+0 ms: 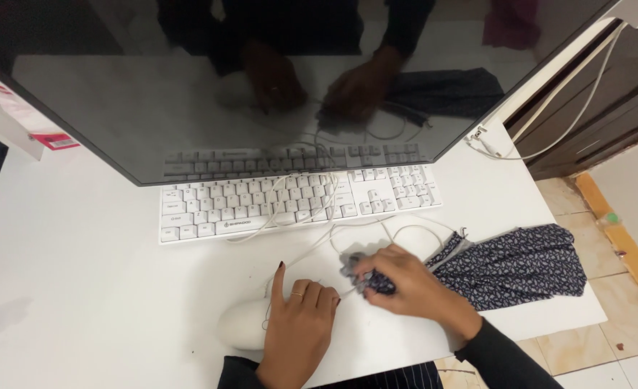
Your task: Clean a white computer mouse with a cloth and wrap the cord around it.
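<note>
Pinching cloth (506, 266) w/ right hand (405, 284); cable (312, 216) tangled nearby.

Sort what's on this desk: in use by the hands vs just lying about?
In use:
- patterned dark cloth, one end bunched in the right hand
- white mouse, under the left hand
- white cable, running past both hands

Lying about:
- white keyboard
- dark monitor
- loose white cord at the desk edge
- white packet behind the monitor

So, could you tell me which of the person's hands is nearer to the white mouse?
Left. The left hand rests against the white mouse, while the right hand is off to its right, gripping the patterned cloth.
</note>
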